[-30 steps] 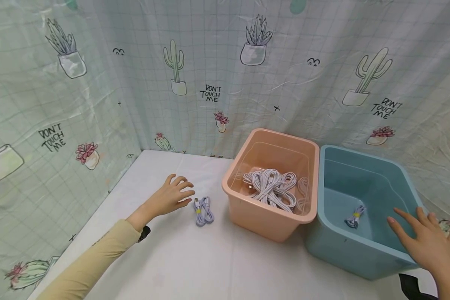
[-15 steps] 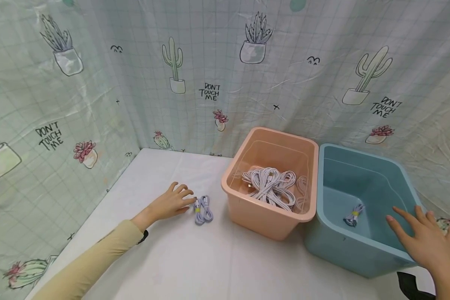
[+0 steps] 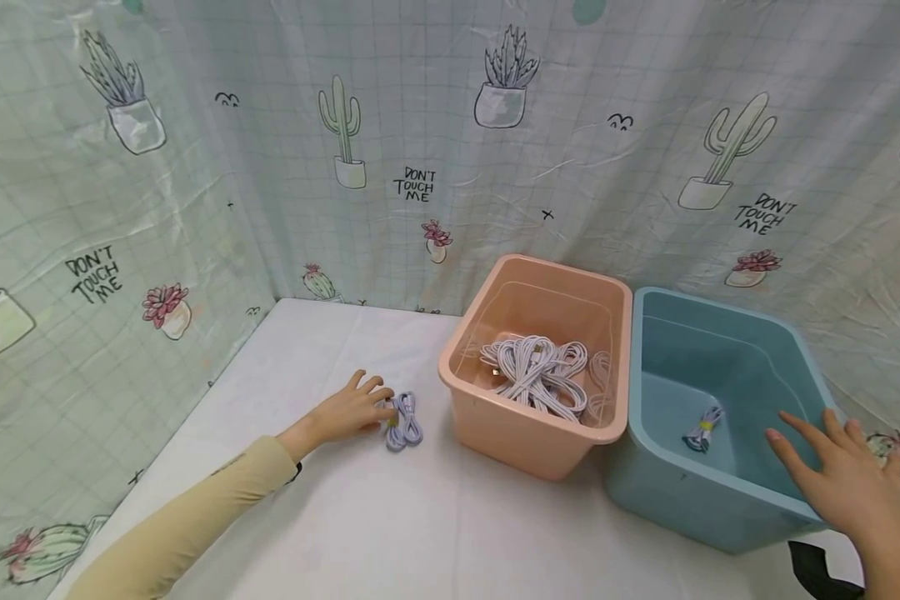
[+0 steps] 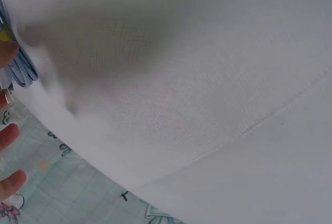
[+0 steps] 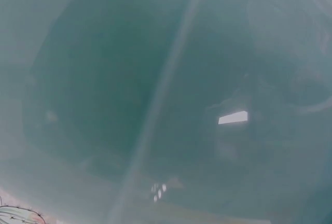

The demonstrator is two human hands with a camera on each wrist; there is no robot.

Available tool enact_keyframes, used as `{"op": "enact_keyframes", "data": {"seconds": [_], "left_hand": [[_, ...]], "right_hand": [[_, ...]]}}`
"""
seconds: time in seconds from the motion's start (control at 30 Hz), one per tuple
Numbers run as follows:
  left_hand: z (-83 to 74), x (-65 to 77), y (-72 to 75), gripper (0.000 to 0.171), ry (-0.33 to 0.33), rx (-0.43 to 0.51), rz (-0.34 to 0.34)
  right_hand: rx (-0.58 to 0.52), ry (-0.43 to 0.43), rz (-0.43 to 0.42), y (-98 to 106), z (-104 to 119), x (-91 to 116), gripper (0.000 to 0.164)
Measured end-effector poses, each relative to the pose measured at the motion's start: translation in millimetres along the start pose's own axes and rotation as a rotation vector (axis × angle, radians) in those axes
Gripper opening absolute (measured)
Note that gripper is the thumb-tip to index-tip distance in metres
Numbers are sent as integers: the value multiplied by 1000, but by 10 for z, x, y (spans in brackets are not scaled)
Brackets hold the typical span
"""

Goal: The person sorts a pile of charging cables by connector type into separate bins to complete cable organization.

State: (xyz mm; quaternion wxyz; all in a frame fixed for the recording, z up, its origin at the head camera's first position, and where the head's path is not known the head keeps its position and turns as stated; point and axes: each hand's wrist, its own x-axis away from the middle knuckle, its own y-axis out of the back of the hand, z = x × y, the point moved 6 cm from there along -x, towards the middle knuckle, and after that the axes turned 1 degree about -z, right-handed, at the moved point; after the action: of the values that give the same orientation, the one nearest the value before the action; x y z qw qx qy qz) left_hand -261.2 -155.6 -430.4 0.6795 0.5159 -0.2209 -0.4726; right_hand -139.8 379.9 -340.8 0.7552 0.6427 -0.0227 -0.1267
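Note:
On the white table, my left hand [image 3: 352, 410] pinches a coiled pale purple USB cable [image 3: 394, 435] by its upper end. The left wrist view shows the thumb [image 4: 6, 53] on that cable near its yellow tie, with a metal plug by a fingertip. Another pale coil [image 3: 410, 421] lies right against it; whether it belongs to the same cable I cannot tell. My right hand [image 3: 843, 471], fingers spread, rests at the right rim of the blue bin [image 3: 720, 492]. Inside that bin lies one similar tied cable [image 3: 702, 429]. The right wrist view has only blurred blue plastic.
Left of the blue bin, and touching it, stands a peach bin [image 3: 525, 437] holding several white cables [image 3: 536, 375]. A curtain [image 3: 270, 167] printed with cacti hangs behind and to the left of the table [image 3: 360, 517].
My left hand has moved right and down onto the coiled cable, its fingers now covering the upper end. The right hand has stayed at the blue bin's rim.

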Motion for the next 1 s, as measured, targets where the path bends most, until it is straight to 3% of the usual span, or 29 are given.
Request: {"op": "enact_keyframes", "data": {"seconds": [0.47,0.73,1.0], "left_hand": [[-18,-44,-81,16,-19,42,-17],[-18,-33,-45,9,-16,40,-12],[10,5,49,8,-11,21,-71]], "right_hand": [[-19,1,-9,-19,-29,-8,72],[-26,-7,-3,-21,-57,-13,72],[-27,3,-14,-12,-34,-11,71]]}}
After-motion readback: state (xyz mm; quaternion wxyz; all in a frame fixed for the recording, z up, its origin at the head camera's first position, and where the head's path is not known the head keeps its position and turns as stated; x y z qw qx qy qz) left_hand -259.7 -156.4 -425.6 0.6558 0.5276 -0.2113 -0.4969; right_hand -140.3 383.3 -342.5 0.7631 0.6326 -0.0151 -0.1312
